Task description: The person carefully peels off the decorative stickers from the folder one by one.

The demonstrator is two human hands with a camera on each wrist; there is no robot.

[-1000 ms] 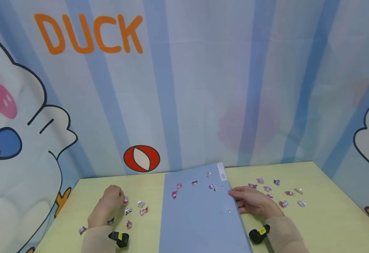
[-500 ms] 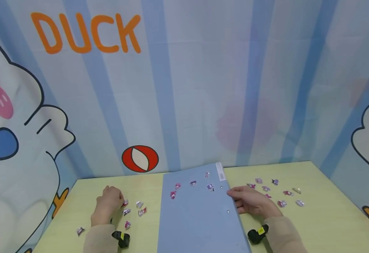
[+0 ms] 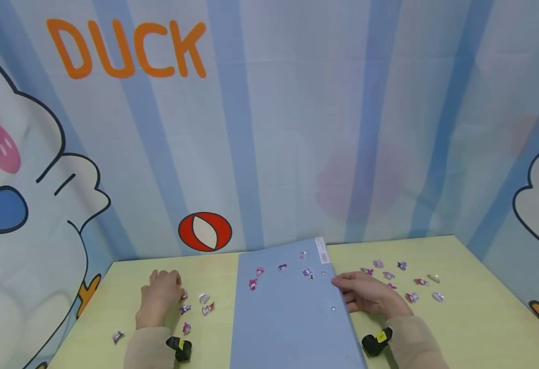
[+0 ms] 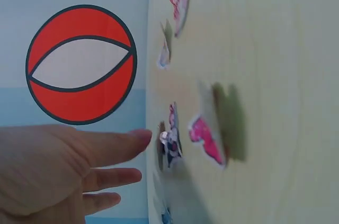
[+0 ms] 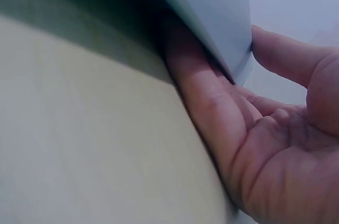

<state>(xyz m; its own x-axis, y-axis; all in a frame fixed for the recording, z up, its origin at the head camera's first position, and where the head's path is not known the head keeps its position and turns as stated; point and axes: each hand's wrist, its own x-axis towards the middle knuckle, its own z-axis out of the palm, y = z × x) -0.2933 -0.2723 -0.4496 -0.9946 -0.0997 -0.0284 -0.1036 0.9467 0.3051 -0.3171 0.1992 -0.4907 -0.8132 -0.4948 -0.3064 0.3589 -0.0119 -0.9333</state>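
In the head view, a blue folder [image 3: 292,318] lies in the middle of the table with several small cartoon stickers [image 3: 308,273] near its top. My right hand [image 3: 373,294] grips the folder's right edge, thumb on top and fingers underneath, as the right wrist view also shows. On the left, my left hand [image 3: 160,297] hovers just over the table beside loose cartoon stickers [image 3: 207,308]. In the left wrist view its fingers [image 4: 114,179] are fairly straight, with a fingertip close to a sticker [image 4: 171,142]; no sticker is visibly held.
More loose stickers [image 3: 420,282] are spread right of the folder, and a lone sticker [image 3: 118,336] lies at far left. Two small clear gems [image 3: 333,308] sit near the folder's right edge. A striped backdrop [image 3: 287,128] rises behind the pale yellow table [image 3: 472,318].
My left hand has shifted slightly right and its fingers have loosened from a more curled pose. A dark sticker by the left wrist is now hidden. The right hand keeps its grip on the folder.
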